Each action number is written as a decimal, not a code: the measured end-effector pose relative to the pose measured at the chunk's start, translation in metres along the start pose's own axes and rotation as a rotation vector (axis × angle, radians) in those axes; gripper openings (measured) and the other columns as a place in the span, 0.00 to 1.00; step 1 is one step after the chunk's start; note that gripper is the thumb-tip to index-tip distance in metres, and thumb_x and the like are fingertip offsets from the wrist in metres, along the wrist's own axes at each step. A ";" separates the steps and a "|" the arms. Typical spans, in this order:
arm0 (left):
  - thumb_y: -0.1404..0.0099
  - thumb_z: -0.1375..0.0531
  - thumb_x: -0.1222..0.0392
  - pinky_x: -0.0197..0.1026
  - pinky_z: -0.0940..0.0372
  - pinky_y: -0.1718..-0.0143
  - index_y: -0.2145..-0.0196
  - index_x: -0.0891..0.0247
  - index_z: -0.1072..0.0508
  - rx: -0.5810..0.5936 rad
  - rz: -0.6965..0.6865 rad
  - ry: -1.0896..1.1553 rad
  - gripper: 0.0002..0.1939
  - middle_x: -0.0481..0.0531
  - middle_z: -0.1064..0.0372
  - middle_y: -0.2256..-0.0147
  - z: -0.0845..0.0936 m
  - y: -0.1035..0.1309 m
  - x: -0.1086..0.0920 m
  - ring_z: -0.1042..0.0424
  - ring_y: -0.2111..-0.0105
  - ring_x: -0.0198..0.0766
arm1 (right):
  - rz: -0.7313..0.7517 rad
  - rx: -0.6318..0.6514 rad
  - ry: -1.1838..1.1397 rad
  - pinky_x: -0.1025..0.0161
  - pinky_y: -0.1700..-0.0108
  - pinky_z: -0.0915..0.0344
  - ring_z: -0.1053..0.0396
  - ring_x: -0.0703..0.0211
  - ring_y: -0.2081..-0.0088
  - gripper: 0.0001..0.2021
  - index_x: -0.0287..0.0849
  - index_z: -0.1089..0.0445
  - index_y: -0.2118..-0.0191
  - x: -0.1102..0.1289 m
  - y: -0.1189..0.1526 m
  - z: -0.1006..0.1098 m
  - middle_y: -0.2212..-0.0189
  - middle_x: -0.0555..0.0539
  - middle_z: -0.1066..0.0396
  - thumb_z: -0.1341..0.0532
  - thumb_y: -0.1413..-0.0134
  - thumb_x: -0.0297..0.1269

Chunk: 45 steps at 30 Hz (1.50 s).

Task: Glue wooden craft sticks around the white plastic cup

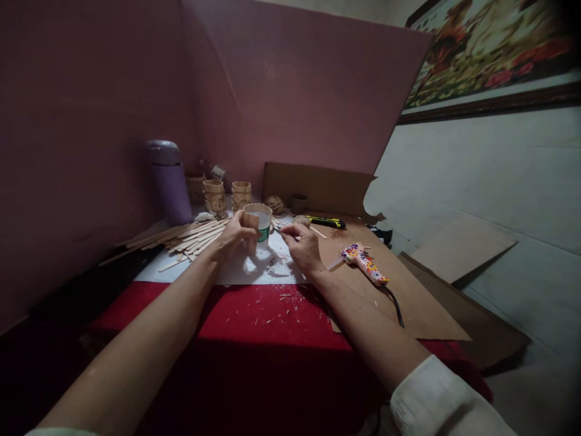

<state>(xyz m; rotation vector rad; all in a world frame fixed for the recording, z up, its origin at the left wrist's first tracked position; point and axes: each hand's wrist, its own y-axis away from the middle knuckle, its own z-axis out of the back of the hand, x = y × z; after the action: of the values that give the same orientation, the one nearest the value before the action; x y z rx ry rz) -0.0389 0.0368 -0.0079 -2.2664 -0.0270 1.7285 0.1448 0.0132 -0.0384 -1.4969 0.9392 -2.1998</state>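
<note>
My left hand [239, 232] is wrapped around the left side of a clear plastic cup [264, 232] with a green label. Pale wooden pieces line part of the cup's rim and side. Just right of the cup, my right hand [301, 244] is closed in a pinch; what sits between its fingertips is too small to make out. Both hands are over a white sheet [227, 277]. Wooden craft sticks [202, 236] lie in a loose pile left of my left hand. A flower-patterned glue gun [365, 264] rests to the right of my right hand.
Two wood-covered cups [214, 197] and a purple flask [171, 192] stand at the back left. Behind the hands are a twine ball [273, 204] and a yellow-black utility knife [327, 222]. Cardboard [422, 315] covers the right side; wood scraps litter the red cloth [254, 330].
</note>
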 end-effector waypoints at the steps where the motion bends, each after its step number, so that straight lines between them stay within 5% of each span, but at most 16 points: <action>1: 0.66 0.32 0.71 0.37 0.40 0.70 0.61 0.64 0.31 -0.029 0.007 -0.047 0.30 0.47 0.29 0.69 0.000 0.000 0.001 0.32 0.70 0.37 | 0.004 0.019 0.011 0.58 0.58 0.33 0.29 0.56 0.66 0.04 0.44 0.24 0.70 -0.001 0.000 0.000 0.70 0.47 0.24 0.37 0.47 0.33; 7: 0.64 0.28 0.63 0.40 0.38 0.65 0.58 0.63 0.31 0.028 0.011 -0.082 0.32 0.49 0.29 0.66 0.001 0.004 -0.005 0.30 0.67 0.40 | 0.060 0.094 0.032 0.58 0.57 0.32 0.29 0.56 0.64 0.06 0.45 0.20 0.66 -0.003 -0.001 0.000 0.66 0.46 0.25 0.35 0.49 0.30; 10: 0.64 0.29 0.67 0.40 0.37 0.63 0.58 0.65 0.29 0.135 0.013 -0.017 0.32 0.50 0.28 0.66 0.002 0.007 -0.010 0.30 0.65 0.39 | 0.091 0.084 0.021 0.55 0.55 0.32 0.29 0.54 0.61 0.07 0.44 0.19 0.64 -0.003 -0.001 0.000 0.64 0.44 0.26 0.35 0.48 0.30; 21: 0.62 0.29 0.70 0.43 0.38 0.54 0.51 0.64 0.30 0.225 -0.018 -0.012 0.37 0.54 0.27 0.58 0.005 0.006 -0.009 0.29 0.59 0.41 | 0.196 0.108 0.006 0.56 0.55 0.31 0.30 0.55 0.58 0.12 0.51 0.18 0.58 -0.002 0.002 0.001 0.62 0.45 0.27 0.37 0.43 0.31; 29: 0.65 0.30 0.73 0.44 0.36 0.57 0.55 0.65 0.30 0.145 -0.045 -0.033 0.35 0.52 0.28 0.62 0.002 0.005 -0.003 0.29 0.62 0.41 | 0.208 0.134 -0.052 0.57 0.59 0.31 0.30 0.56 0.63 0.12 0.51 0.18 0.58 0.005 0.005 -0.001 0.65 0.46 0.26 0.37 0.44 0.32; 35: 0.64 0.31 0.72 0.40 0.36 0.57 0.47 0.63 0.34 0.182 -0.092 -0.028 0.43 0.51 0.29 0.59 0.001 0.005 0.000 0.29 0.60 0.41 | 0.187 0.138 -0.081 0.57 0.59 0.31 0.31 0.56 0.64 0.12 0.49 0.18 0.57 0.006 0.005 -0.003 0.66 0.46 0.26 0.36 0.45 0.33; 45: 0.62 0.34 0.73 0.49 0.35 0.48 0.35 0.56 0.41 0.151 -0.107 -0.050 0.54 0.54 0.30 0.53 0.003 0.002 0.010 0.29 0.52 0.48 | 0.211 0.163 -0.061 0.57 0.58 0.32 0.32 0.57 0.64 0.10 0.47 0.17 0.63 0.007 0.006 -0.004 0.69 0.47 0.28 0.38 0.44 0.32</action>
<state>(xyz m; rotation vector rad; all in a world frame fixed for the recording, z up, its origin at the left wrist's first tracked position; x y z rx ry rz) -0.0389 0.0377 -0.0188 -2.0754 -0.0263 1.6732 0.1381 0.0064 -0.0383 -1.3193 0.8347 -2.0165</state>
